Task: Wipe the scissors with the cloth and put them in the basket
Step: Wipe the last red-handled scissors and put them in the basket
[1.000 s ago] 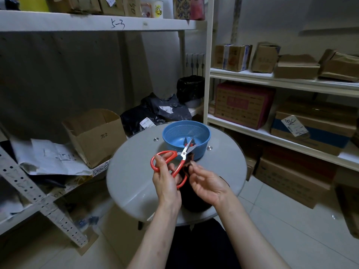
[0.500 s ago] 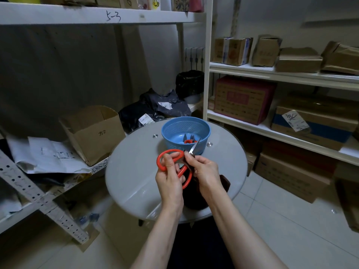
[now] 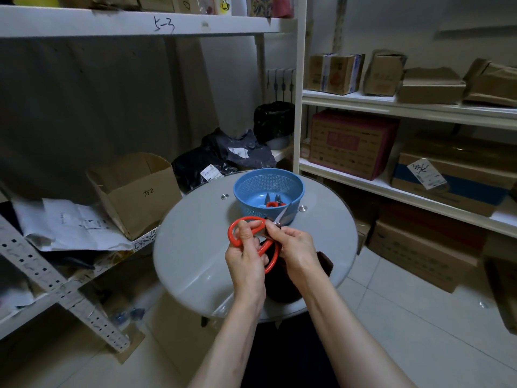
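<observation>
Left hand [image 3: 246, 259] fingers [image 3: 242, 233] curl round the scissors' [image 3: 270, 257] red handle loop. Right hand [image 3: 296, 247] pinches the cloth [image 3: 326, 261] on the blades, tip just past those fingers, near the basket [image 3: 246, 189]. We judge them stiff, sharp: hold handles.

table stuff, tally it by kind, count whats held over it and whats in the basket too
red-handled scissors: 2 (held pair, pair in the basket)
blue basket: 1
dark cloth: 1
total: 4
</observation>
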